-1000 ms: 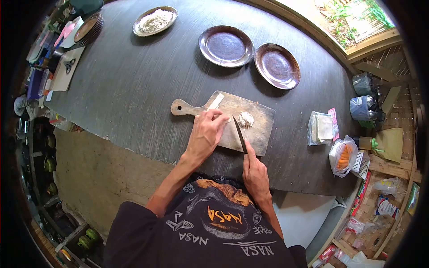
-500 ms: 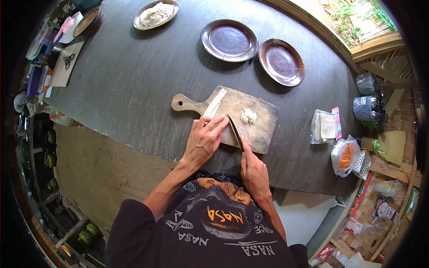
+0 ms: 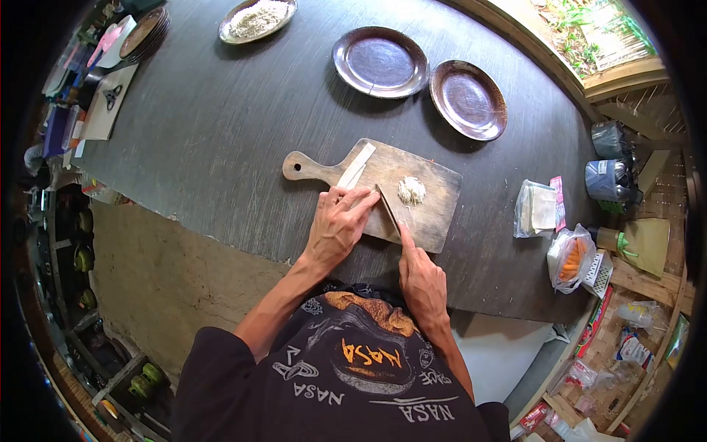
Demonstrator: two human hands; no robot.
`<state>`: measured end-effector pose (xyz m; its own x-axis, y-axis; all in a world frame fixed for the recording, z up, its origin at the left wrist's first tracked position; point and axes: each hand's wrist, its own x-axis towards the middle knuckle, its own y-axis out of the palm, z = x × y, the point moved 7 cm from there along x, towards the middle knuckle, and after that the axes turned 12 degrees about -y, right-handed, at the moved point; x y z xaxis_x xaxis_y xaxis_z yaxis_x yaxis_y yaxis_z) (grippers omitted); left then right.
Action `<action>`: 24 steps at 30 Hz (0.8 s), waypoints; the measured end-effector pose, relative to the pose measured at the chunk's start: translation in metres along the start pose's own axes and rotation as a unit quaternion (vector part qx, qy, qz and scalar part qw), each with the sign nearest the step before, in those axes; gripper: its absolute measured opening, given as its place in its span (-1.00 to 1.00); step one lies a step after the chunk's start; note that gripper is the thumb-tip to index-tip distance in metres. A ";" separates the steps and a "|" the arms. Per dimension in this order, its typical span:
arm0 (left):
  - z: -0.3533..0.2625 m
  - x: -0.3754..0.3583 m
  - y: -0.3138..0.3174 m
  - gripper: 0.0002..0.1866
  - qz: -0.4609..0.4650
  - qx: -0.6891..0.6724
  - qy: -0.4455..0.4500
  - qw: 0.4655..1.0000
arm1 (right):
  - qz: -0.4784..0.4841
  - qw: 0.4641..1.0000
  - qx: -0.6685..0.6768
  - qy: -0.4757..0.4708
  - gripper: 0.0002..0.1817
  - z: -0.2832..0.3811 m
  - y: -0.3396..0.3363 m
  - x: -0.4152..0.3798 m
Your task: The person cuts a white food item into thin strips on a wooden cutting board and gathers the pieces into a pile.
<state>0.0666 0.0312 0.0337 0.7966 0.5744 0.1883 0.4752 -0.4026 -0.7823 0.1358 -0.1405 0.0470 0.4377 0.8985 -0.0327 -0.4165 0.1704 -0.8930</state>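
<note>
A wooden cutting board (image 3: 431, 199) with a handle lies on the dark table. Long pale strips (image 3: 357, 165) rest on its left part, their near ends under the fingers of my left hand (image 3: 337, 225), which are bent and pressed together on them. My right hand (image 3: 422, 280) is closed around the handle of a knife (image 3: 388, 206), index finger along its back. The blade's tip is right beside my left fingertips. A small heap of pale shreds (image 3: 411, 191) sits on the board, right of the blade.
Two brown oval plates (image 3: 379, 62) (image 3: 468, 99) stand beyond the board, and a plate of white shreds (image 3: 258, 20) farther left. Plastic packets (image 3: 535, 209) and a bag of orange carrots (image 3: 570, 259) lie at the right. Scissors (image 3: 112, 96) and stacked plates (image 3: 145, 35) are at the far left.
The knife blade has tilted slightly and its handle has shifted a little to the right with my right hand. My left hand keeps nearly the same place on the strips.
</note>
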 end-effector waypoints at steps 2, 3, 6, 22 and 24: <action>0.000 -0.001 -0.001 -0.58 0.001 -0.002 0.001 1.000 | 0.004 1.000 -0.006 0.001 -0.25 0.001 -0.002 0.000; 0.001 0.000 -0.001 -0.57 0.010 -0.001 0.002 1.000 | 0.005 1.000 0.001 0.008 -0.25 0.000 -0.002 0.000; 0.000 0.000 0.000 -0.56 0.017 0.007 0.007 1.000 | 0.008 1.000 0.008 0.021 -0.24 -0.001 -0.002 -0.004; -0.002 -0.009 0.003 -0.51 -0.029 0.032 0.025 0.999 | 0.005 0.992 0.114 0.049 -0.34 0.001 0.001 -0.009; -0.003 -0.010 0.004 -0.52 -0.034 0.037 0.023 0.998 | -0.007 0.995 0.091 0.030 -0.30 0.000 0.004 -0.010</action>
<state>0.0620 0.0219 0.0310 0.7807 0.5641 0.2690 0.5020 -0.3095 -0.8076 0.1297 -0.1483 0.0435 0.4888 0.8708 -0.0528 -0.5450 0.2576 -0.7979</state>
